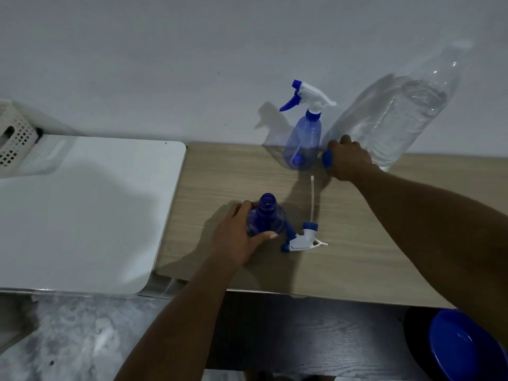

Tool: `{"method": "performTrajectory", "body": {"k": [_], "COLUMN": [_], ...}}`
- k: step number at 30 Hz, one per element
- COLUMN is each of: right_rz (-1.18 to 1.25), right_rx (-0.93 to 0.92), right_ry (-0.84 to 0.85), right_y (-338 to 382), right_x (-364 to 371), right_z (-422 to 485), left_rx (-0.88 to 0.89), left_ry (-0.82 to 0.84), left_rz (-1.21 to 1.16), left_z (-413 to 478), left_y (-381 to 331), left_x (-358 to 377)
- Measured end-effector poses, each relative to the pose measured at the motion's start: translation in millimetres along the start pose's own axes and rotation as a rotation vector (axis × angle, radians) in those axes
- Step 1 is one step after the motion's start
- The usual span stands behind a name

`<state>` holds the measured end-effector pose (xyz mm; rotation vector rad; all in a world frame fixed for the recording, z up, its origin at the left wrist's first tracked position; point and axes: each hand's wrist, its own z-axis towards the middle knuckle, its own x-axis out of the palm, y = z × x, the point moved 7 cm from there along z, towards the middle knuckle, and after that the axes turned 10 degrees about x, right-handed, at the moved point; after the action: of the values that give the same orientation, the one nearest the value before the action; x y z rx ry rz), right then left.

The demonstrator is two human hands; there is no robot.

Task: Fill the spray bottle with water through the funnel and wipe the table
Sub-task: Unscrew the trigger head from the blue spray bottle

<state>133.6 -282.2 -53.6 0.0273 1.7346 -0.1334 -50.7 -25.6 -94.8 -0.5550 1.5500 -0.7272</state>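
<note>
Left hand [236, 237] clamped round uncapped spray bottle [265, 217], steadying for filling; right hand [347, 160], at one o'clock, closed on blue funnel [327, 158].

Left hand [242, 235] curled (fingers [270, 236] wrapped), right hand [349, 160] outstretched, clenched

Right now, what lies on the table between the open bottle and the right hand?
Head view: the removed trigger sprayer head with its white dip tube lies between the open bottle and the right hand, tube pointing toward that hand.
</note>
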Motion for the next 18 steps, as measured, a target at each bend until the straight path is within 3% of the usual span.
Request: {"method": "performTrajectory", "body": {"k": [8, 18], "right_rz": [-0.112, 0.295], "right_rx": [-0.049, -0.086], "right_ry": [0.204, 0.134], "right_y": [-3, -2], "right_x": [19, -73], "right_z": [-25, -65], "left_rx": [0.041, 0.054], "left_ry": [-0.040, 0.001], "left_rz": [-0.026, -0.032], "left_z": [-3, -4], "left_y": [-2, -6], "left_x": [-4, -6]}}
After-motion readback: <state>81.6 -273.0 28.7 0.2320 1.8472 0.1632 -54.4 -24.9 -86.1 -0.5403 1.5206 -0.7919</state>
